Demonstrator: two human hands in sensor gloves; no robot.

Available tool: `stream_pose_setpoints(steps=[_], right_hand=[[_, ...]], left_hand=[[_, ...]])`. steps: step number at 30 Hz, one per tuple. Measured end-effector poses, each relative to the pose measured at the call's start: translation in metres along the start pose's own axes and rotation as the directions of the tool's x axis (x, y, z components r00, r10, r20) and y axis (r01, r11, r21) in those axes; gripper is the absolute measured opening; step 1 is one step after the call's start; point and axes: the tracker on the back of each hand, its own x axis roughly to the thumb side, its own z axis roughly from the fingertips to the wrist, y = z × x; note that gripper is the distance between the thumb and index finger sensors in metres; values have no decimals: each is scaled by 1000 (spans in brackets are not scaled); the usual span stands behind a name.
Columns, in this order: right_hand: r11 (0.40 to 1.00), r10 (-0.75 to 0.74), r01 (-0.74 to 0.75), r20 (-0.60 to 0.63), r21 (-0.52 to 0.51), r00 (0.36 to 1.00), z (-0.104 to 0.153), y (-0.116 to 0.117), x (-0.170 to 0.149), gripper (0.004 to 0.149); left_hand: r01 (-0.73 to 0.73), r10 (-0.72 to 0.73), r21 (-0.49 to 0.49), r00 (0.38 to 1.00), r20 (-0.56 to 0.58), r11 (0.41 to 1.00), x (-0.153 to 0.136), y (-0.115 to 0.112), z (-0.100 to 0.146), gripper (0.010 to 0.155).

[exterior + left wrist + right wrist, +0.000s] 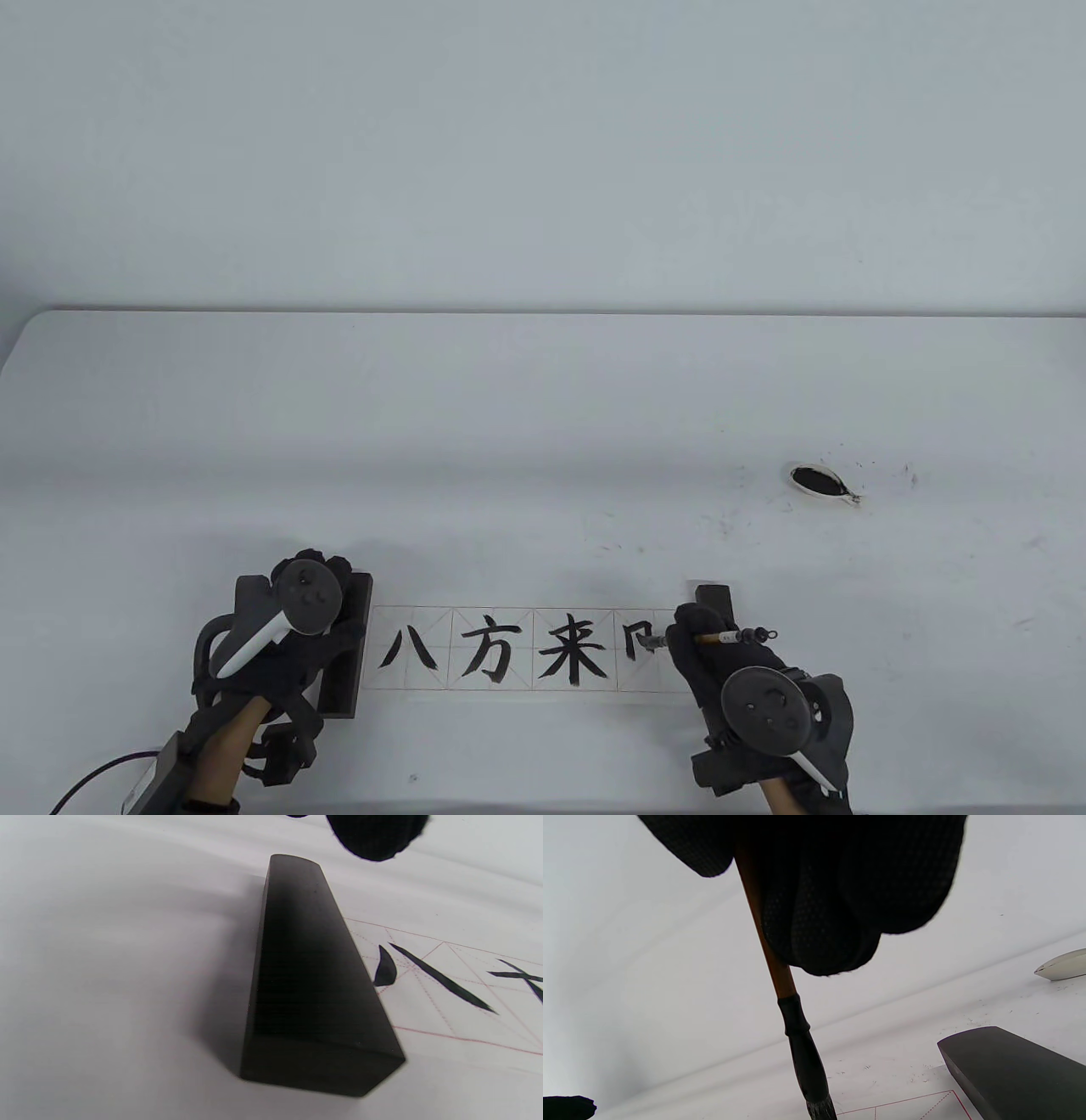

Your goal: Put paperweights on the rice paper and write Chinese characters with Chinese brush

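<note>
A strip of gridded rice paper (441, 618) lies near the table's front edge, bearing three finished black characters and a partly written fourth (635, 641). A dark paperweight (348, 679) sits on the paper's left end (305, 984). My left hand (333, 598) rests at it with relaxed fingers, one fingertip (375, 836) hanging over its far end. A second paperweight (713, 592) lies at the right end (1018, 1065), partly hidden by my right hand (689, 638). That hand grips the brush (780, 976), whose inked tip (650, 644) sits at the fourth character.
A small white ink dish (819, 482) holding black ink stands to the back right, with ink specks on the table around it. Its rim shows in the right wrist view (1062, 965). A cable trails from my left wrist (93, 777).
</note>
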Motion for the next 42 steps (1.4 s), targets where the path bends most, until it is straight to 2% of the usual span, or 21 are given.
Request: stream_pose_setpoints(steps=[9, 16, 19, 23, 34, 42], right_hand=[[999, -4, 3, 10, 38, 1000, 0, -1, 1, 41], [990, -98, 95, 26, 105, 995, 1, -3, 2, 40], [989, -130, 129, 11, 68, 991, 1, -7, 0, 40], [996, -84, 84, 2, 19, 996, 2, -11, -2, 41], [998, 7, -8, 14, 67, 1000, 1, -4, 0, 42], [994, 71, -71, 2, 78, 997, 1, -7, -1, 39]], left_hand=[[1, -1, -5, 1000, -1, 1000, 0, -1, 0, 83], [0, 0, -3, 1000, -1, 1000, 0, 0, 0, 83], [-1, 1, -2, 1000, -1, 1000, 0, 0, -1, 83], [1, -1, -3, 1000, 0, 1000, 0, -1, -1, 83], [4, -4, -7, 1000, 0, 1000, 0, -1, -1, 83], [2, -2, -10, 1000, -1, 1000, 0, -2, -1, 83]])
